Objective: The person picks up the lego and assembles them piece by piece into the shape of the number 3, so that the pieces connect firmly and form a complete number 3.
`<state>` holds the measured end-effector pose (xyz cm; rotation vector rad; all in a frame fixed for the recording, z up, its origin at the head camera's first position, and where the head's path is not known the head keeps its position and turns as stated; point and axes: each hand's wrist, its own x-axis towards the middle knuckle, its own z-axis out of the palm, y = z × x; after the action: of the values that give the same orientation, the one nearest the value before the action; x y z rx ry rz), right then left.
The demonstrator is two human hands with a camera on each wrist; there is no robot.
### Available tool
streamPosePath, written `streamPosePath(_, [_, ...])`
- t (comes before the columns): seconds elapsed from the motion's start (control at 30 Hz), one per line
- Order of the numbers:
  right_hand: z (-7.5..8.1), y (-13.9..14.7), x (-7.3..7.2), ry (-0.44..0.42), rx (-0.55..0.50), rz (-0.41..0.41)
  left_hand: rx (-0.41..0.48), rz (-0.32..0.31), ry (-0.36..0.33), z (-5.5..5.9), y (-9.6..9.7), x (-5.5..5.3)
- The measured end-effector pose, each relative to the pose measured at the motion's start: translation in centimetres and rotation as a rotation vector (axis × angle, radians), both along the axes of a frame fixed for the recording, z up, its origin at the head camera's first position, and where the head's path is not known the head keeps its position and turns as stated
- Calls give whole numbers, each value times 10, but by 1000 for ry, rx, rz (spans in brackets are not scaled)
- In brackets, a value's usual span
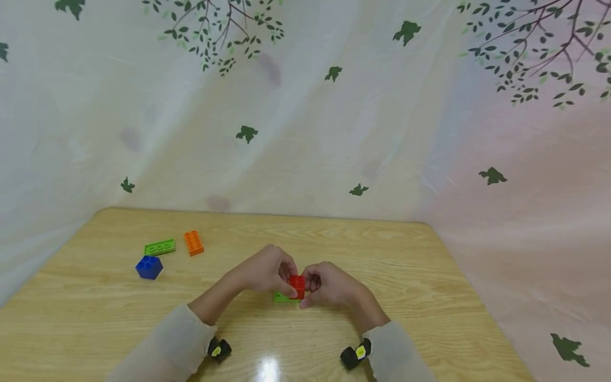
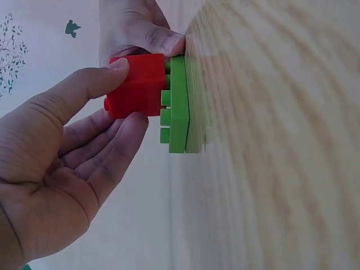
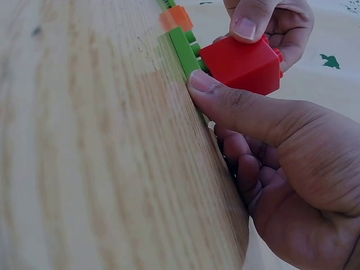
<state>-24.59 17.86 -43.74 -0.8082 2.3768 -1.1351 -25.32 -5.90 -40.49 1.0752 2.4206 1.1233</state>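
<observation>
the left hand [image 1: 267, 269] is clamped on one red block [image 1: 298, 283], thumb on one side and fingers on another. the block is between the two hands, at the studs of one green plate [image 2: 179, 109] lying on the wooden table [image 1: 382, 249]; some studs show in the narrow gap between the two pieces. the right hand [image 1: 334, 285] has its thumb against one end of that plate and its other fingers curled behind; whether they close on the plate, one cannot tell.

well apart, toward the person's left, are three more pieces: one green brick [image 1: 159, 247], one orange brick [image 1: 193, 243] and one blue block [image 1: 149, 267], the blue just beside the green. that makes five pieces, two of them green. two black wristbands [image 1: 219, 350] circle two pale sleeves [image 1: 162, 345]. behind the table hangs one pale backdrop [image 1: 305, 159] with two printed branches.
</observation>
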Motion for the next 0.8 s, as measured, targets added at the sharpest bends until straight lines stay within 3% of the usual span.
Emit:
streamPosePath(0.47, [2, 2, -1, 56, 51, 13, -56, 1, 50, 7, 5, 6])
streamPosePath(0.8, [5, 2, 0, 44, 66, 21, -67, 1, 80, 7, 6, 6])
